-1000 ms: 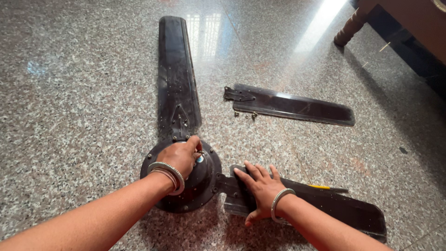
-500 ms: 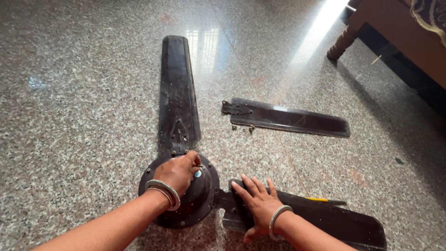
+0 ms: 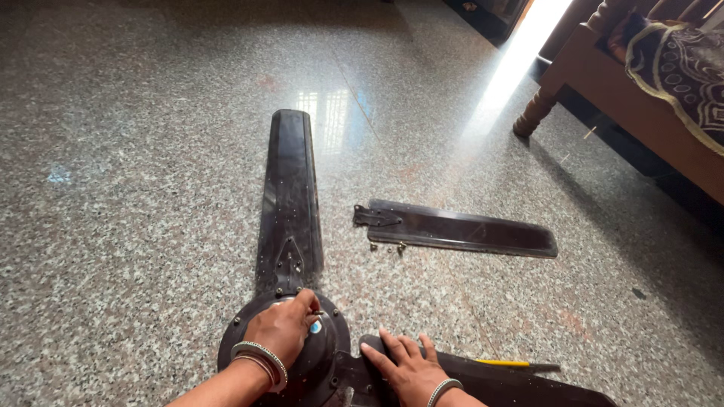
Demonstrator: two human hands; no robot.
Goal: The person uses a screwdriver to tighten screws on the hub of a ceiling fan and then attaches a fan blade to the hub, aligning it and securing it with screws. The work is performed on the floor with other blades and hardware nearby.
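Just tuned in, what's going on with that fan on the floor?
A person works on a dark ceiling fan lying on the speckled granite floor. The left hand rests on the round dark motor hub, fingertips near its centre. The right hand lies flat on the attached dark blade to the right. Another long dark blade points away, still attached. A third detached blade lies apart, small loose screws beside it.

Single head-worn view looked steeply down and forward at the floor (image 3: 136, 226); hands entered near 6 o'clock, bed (image 3: 641, 98) lay at 2 o'clock.
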